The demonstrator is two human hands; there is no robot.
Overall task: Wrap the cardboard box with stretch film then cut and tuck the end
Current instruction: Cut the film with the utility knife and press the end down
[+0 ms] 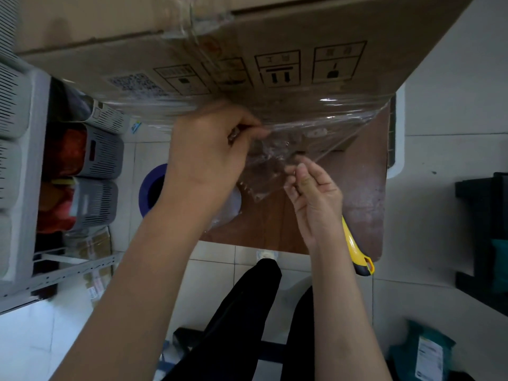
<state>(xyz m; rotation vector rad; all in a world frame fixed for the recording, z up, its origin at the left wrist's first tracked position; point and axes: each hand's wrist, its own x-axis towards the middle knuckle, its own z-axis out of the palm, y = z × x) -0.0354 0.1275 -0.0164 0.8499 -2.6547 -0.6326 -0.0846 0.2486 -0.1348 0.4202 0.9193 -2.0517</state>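
Note:
A large cardboard box [275, 37] with printed handling symbols stands on a small brown table [357, 193], clear stretch film wound around its lower part. A loose tail of the stretch film [277, 158] hangs off the near face. My left hand [209, 155] pinches the film close to the box. Just below and to the right, my right hand [313, 193] pinches the film's free end between thumb and fingers. A yellow utility knife [357, 248] lies on the table's near right corner, partly hidden by my right wrist. The film roll [151, 188], with its blue core, lies behind my left forearm.
Grey slotted storage bins [96, 166] on a metal shelf stand to the left. A black rack [483, 232] sits at the right edge, a teal package [423, 350] below it. My legs in black trousers [247, 312] are over the white tiled floor.

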